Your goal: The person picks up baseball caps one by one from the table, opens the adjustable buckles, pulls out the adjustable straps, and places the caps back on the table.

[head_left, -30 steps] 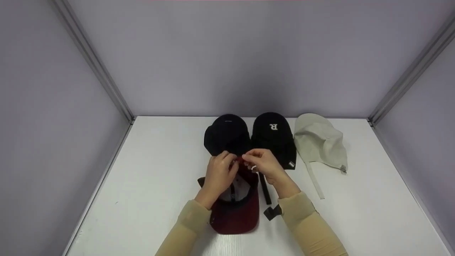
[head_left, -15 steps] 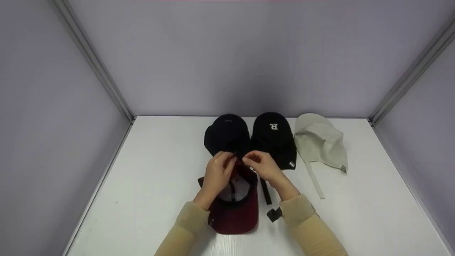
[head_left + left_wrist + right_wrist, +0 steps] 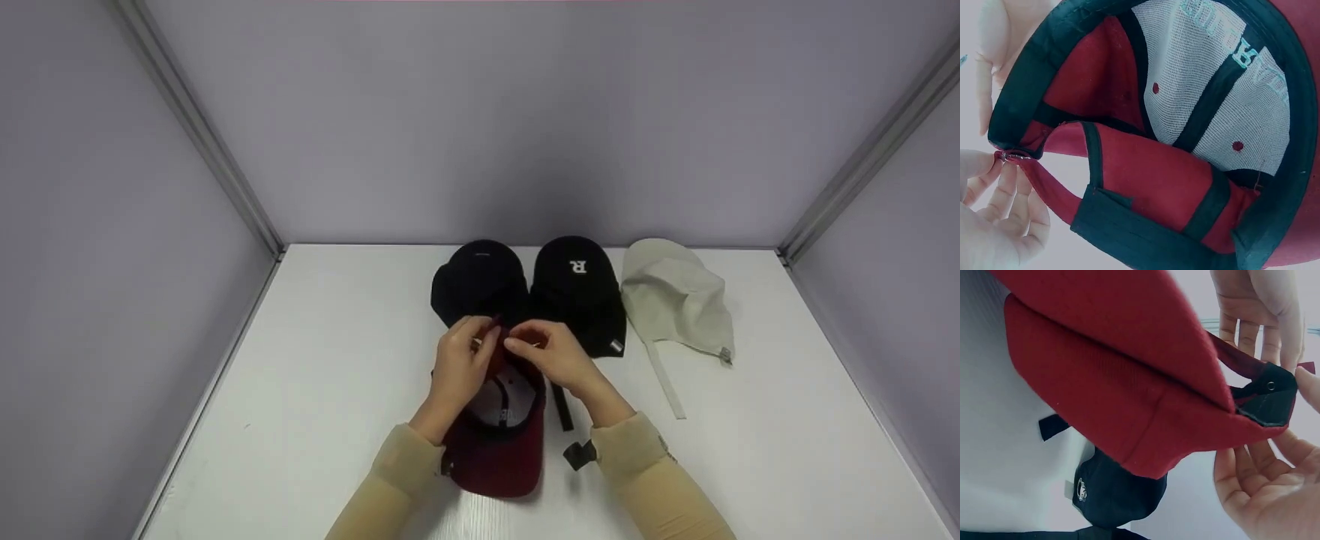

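A dark red cap (image 3: 502, 469) lies brim toward me with its inside facing up. My left hand (image 3: 459, 367) pinches its red back strap (image 3: 1053, 194) right by a small metal buckle (image 3: 1013, 156). Close beside it, my right hand (image 3: 562, 358) holds the cap's back edge with thumb and fingers. In the right wrist view, the strap's tip (image 3: 1306, 367) sticks out past the right thumb, and a dark lining flap (image 3: 1266, 399) shows at the edge. The left hand covers part of the cap in the head view.
Behind lie a plain black cap (image 3: 484, 281), a black cap with a white R (image 3: 574, 289) and a beige cap (image 3: 671, 300), in a row on the white table (image 3: 322, 390). A beige strap (image 3: 665, 382) and a black strap (image 3: 561, 407) trail toward me. Grey walls (image 3: 525, 120) enclose the table.
My right hand has moved slightly left, nearer the left one. The red cap has turned a little, its brim shifting right. The strap end now pokes up between the left fingertips.
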Demonstrator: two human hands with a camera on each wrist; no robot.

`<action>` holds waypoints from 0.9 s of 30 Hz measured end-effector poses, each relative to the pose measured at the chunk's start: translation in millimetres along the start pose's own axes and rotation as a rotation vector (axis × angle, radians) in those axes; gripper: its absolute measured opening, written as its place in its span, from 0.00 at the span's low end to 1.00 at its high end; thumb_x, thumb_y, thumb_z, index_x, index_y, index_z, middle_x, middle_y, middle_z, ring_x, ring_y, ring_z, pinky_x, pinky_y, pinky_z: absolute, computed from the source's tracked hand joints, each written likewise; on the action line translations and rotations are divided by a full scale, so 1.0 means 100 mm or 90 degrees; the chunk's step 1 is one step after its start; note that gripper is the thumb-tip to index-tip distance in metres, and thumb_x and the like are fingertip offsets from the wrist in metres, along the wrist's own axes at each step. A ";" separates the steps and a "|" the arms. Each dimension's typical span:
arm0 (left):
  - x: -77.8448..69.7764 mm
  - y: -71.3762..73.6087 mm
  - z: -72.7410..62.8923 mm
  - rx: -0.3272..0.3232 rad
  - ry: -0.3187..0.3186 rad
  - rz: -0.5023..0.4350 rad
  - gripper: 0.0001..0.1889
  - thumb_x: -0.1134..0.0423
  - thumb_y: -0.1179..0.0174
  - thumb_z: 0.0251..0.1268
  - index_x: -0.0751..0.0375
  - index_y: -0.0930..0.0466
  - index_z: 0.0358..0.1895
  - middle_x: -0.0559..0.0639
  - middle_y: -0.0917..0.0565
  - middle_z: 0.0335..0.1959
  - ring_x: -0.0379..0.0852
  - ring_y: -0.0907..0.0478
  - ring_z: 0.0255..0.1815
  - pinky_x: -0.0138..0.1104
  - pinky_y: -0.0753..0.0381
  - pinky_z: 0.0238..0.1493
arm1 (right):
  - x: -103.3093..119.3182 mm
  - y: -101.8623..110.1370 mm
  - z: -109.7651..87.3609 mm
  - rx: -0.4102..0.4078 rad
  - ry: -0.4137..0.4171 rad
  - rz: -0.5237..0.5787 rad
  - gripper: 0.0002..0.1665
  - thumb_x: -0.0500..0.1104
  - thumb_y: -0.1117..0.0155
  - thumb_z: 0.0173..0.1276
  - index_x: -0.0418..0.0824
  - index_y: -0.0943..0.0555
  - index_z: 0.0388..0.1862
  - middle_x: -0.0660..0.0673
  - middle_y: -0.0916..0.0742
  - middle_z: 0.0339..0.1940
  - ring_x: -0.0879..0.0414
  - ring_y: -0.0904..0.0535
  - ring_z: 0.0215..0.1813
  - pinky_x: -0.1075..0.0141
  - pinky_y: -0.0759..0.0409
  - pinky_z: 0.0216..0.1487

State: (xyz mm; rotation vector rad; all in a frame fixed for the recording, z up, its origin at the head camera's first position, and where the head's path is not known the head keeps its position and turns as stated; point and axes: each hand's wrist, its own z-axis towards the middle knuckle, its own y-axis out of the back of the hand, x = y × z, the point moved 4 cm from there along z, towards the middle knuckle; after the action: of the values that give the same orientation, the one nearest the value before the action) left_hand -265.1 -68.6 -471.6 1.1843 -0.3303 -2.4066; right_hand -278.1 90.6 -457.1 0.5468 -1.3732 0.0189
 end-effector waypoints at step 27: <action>0.00 0.09 0.01 -0.025 0.098 -0.143 0.06 0.64 0.43 0.73 0.62 0.19 0.41 0.51 0.17 0.34 0.49 0.19 0.32 0.35 0.22 0.33 | 0.01 0.03 -0.08 -0.029 0.019 0.144 0.09 0.31 0.35 0.67 0.24 0.20 0.42 0.45 0.16 0.35 0.58 0.27 0.31 0.66 0.28 0.33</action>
State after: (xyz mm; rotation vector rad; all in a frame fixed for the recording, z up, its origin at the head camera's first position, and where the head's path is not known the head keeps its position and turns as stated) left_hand -263.1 -76.6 -466.9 1.4473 -0.1063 -2.4747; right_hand -271.8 96.1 -456.2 0.3501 -1.3968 0.1781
